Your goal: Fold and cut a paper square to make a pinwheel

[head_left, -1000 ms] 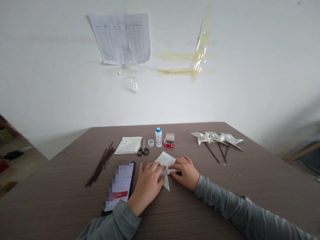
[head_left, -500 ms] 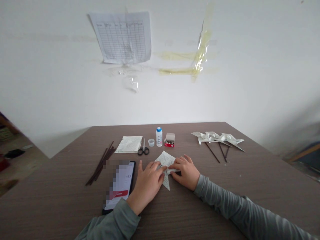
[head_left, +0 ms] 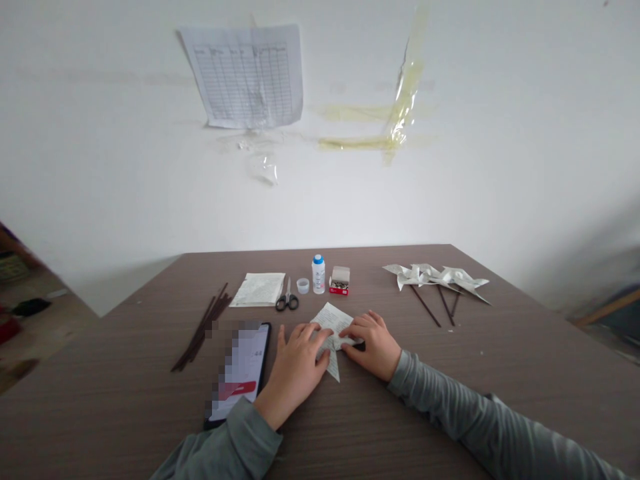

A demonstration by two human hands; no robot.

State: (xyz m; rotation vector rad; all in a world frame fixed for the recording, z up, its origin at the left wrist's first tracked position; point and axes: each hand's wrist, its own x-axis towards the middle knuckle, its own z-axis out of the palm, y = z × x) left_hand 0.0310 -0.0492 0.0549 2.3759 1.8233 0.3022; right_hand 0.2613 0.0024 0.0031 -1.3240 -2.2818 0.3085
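A printed paper pinwheel piece [head_left: 331, 316] with cut points lies on the table between my hands. My left hand [head_left: 299, 365] rests over its left side with spread fingers, the fingertips lying on the paper near its middle. From the right, my right hand [head_left: 374, 345] pinches a folded flap of the paper between thumb and fingers. One pointed corner sticks out toward me below the hands. Part of the paper is hidden under my fingers.
Beyond the paper are scissors [head_left: 287, 302], a small cup [head_left: 303, 286], a blue-capped bottle [head_left: 319, 275] and a red box of pins [head_left: 339, 283]. Left are stacked paper squares [head_left: 257, 289], brown sticks [head_left: 203, 328] and a phone [head_left: 243, 370]. Finished pinwheels [head_left: 435, 275] lie right.
My left index finger has drawn back slightly left from the paper's middle. My right hand stays at the flap with its fingers shifted a little to the right.
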